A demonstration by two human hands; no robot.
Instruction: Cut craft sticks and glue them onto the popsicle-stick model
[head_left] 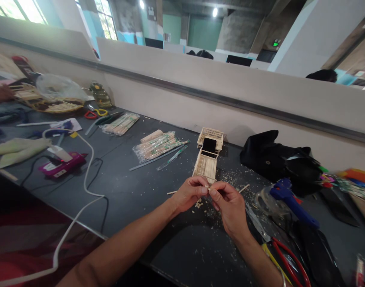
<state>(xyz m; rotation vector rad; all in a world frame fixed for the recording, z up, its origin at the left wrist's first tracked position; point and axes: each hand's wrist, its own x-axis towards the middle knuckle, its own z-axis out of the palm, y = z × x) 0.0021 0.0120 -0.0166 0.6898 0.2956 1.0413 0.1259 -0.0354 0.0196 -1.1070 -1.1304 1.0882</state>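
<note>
My left hand [190, 193] and my right hand [227, 203] meet over the dark table [125, 191], fingertips pinched together on a tiny piece of wood [208, 188] between them. Just beyond my fingers lies a small wooden stick model [206, 159] shaped like a cart, with a lattice back. Wood chips [200, 204] are scattered on the table under my hands. A loose thin stick [243, 188] lies to the right of them.
Bags of wooden sticks [156, 145] lie to the left of the model. A pink glue gun [61, 165] with a white cable sits at left. A blue glue gun [291, 201], red-handled cutters [290, 259] and a black bag [278, 157] sit at right.
</note>
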